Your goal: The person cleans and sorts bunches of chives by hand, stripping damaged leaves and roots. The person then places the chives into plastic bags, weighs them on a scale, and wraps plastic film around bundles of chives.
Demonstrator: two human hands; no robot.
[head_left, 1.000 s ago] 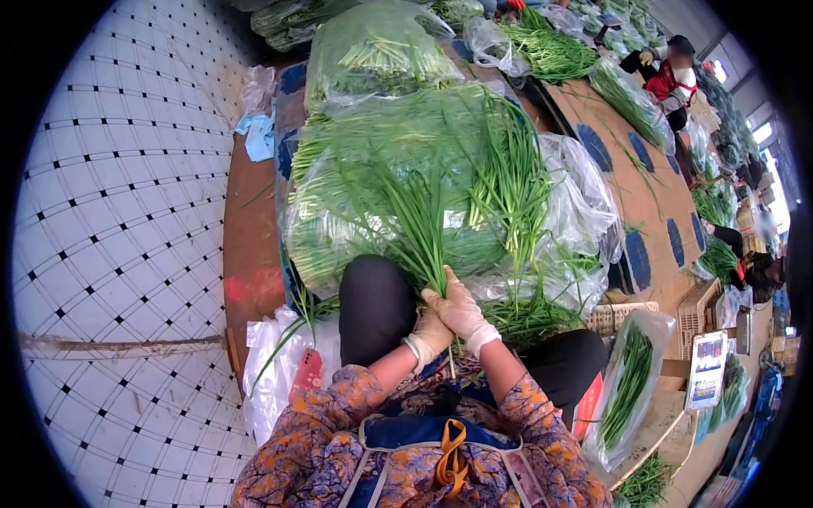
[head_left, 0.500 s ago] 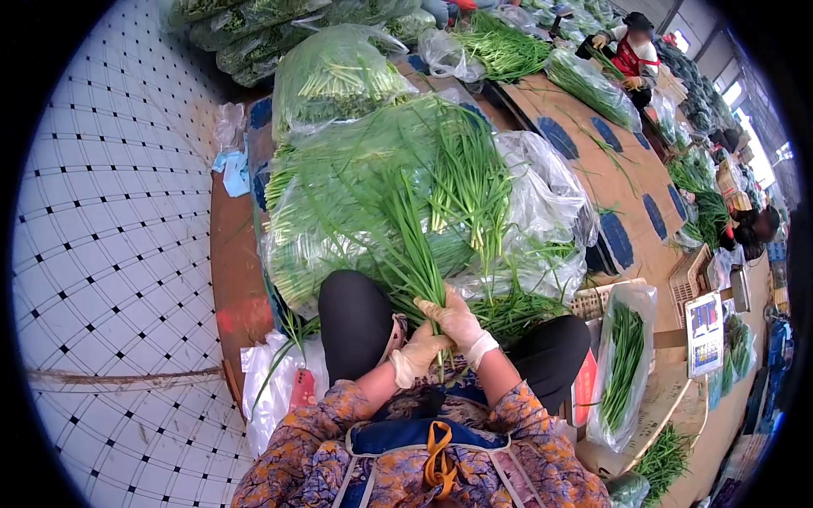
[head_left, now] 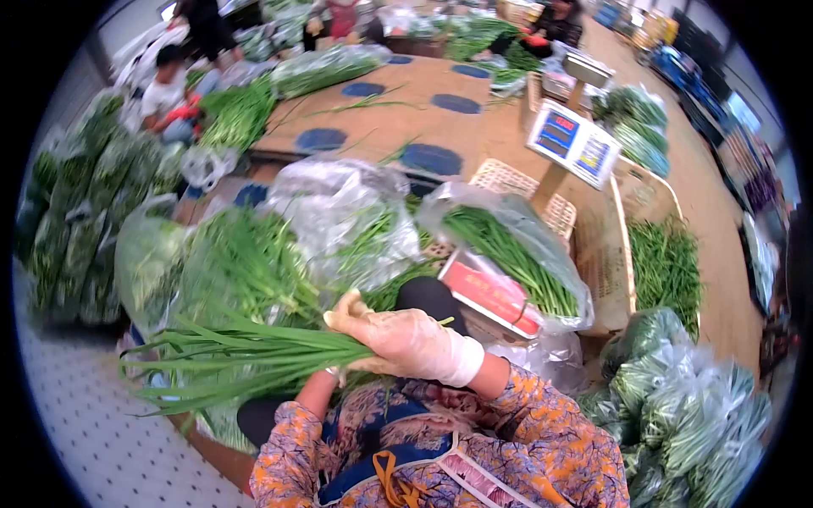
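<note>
Holding the chive bunch (head_left: pixel 254 351) in the gloved right hand (head_left: pixel 411 339), fingers wrapped around its stem end. Left hand (head_left: pixel 339 374) sits just below and behind it, mostly hidden; can't tell whether its fingers grip or are spread. Bunch is out in front of the person's torso, extending left from the right hand and passing above the left forearm. Long axis runs roughly crosswise, near level, leaf tips to the person's left and dipping slightly, stem end to the right. Leaves are long, narrow, flat, smooth green, tight at the grip and fanning out at the tips. Glove is thin, off-white, wrinkled. Beyond the bunch: crumpled clear plastic sheeting (head_left: pixel 339 199), glossy and creased. Right of that, a clear bag of chives (head_left: pixel 508 254) beside a red-and-white carton (head_left: pixel 491 296), boxy; perforated plastic crate (head_left: pixel 508 182) behind.
</note>
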